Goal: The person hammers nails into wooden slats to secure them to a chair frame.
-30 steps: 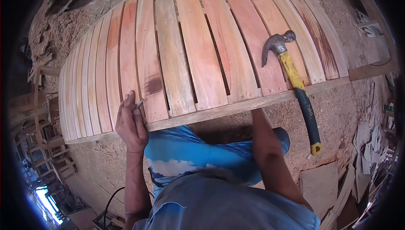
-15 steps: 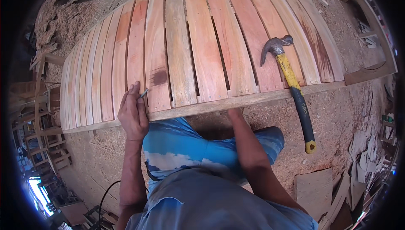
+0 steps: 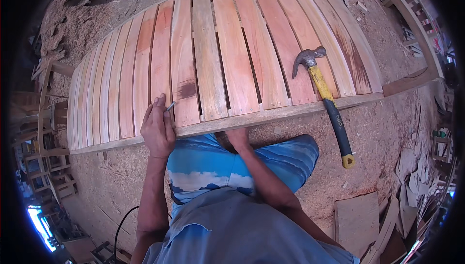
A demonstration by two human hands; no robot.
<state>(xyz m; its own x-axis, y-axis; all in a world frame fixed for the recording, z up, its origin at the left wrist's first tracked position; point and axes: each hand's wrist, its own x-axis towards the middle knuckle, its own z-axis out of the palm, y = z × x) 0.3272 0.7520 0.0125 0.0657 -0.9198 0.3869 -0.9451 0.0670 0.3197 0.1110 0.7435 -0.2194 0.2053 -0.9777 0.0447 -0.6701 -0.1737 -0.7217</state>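
My left hand (image 3: 158, 129) rests on the near edge of a slatted wooden panel (image 3: 227, 89), its fingers lying over the slats. A thin metal nail (image 3: 171, 105) sticks out from between those fingers, its tip end hidden by them. My right hand (image 3: 238, 136) is just below the panel's near rail (image 3: 271, 118), in front of my knees. Its fingers go out of sight under the rail, so what they touch cannot be seen. Right of centre lies a claw hammer (image 3: 325, 94), head on the slats, its yellow and black handle jutting past the rail toward me.
Sawdust and shavings cover the floor (image 3: 116, 186). Flat board offcuts (image 3: 357, 221) lie at the lower right, beside a pile of thin scraps (image 3: 411, 181). Wooden frames (image 3: 51, 167) stand at the left. A black cable (image 3: 116, 237) curves near my left arm.
My right hand has moved left along the underside of the rail. The view has shifted slightly; my left hand keeps its place on the panel with the nail, and the hammer still lies there.
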